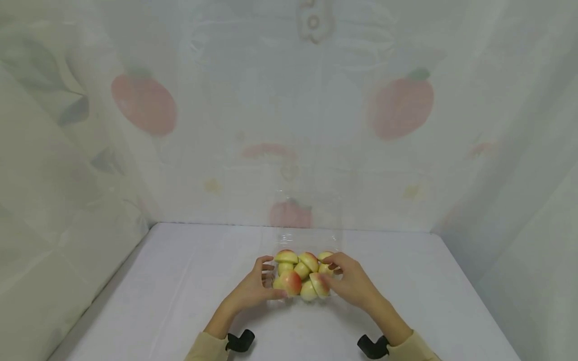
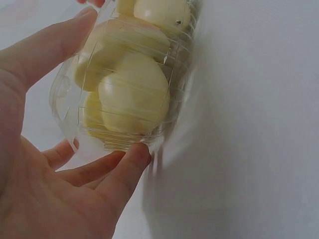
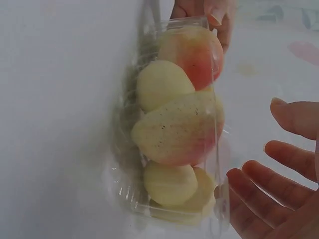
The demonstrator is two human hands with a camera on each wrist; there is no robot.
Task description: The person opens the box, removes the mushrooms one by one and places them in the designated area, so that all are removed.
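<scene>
While our left hand (image 1: 253, 290) grips 1 end of a clear plastic container (image 2: 113, 143), its thumb along the near side and its fingertips against the end wall, our right hand (image 1: 354, 283) sits at the opposite end, its fingers relaxed and spread; whether its lower fingertips press the rim, we cannot tell. Between our 2 hands, pale yellow fruit pieces (image 1: 291, 282), some blushed red, lie heaped in the container, which rests on a white tabletop (image 1: 180, 301). Just beyond the hands, a transparent lid (image 1: 311, 238) stands raised. Closer to us than the hands, 2 black wrist mounts (image 1: 241, 341) show beside tan sleeves (image 1: 205, 348). Well past the hands hangs a pale curtain (image 1: 271, 100), with 2 large red fruit prints (image 1: 144, 103) above them, 1 to each side.
</scene>
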